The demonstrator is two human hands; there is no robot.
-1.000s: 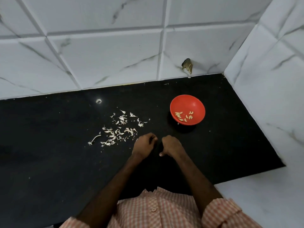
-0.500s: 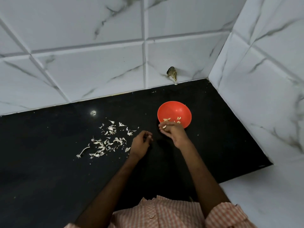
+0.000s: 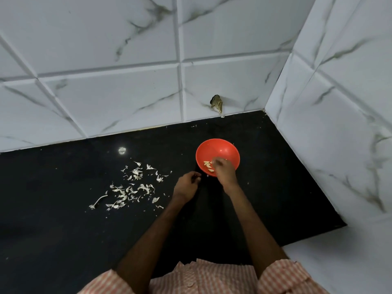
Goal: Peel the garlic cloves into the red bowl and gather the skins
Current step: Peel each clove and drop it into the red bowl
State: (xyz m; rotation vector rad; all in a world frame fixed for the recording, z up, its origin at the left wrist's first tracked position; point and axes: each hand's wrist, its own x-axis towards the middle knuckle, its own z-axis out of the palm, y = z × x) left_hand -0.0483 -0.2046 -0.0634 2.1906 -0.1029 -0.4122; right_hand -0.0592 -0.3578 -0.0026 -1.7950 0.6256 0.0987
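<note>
Head view: R hand [image 3: 225,171] went from beside L hand [image 3: 186,184] to over red bowl [image 3: 224,148], counter's [image 3: 275,187] back-right; both curled, contents unclear; likely mid-deposit, skins [image 3: 127,190] ungathered.

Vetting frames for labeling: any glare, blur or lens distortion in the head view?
Head view: small glare spot on the black counter; right hand over the red bowl is motion-blurred; grout lines bow slightly, wide-angle; garlic skins look sharp.
</note>
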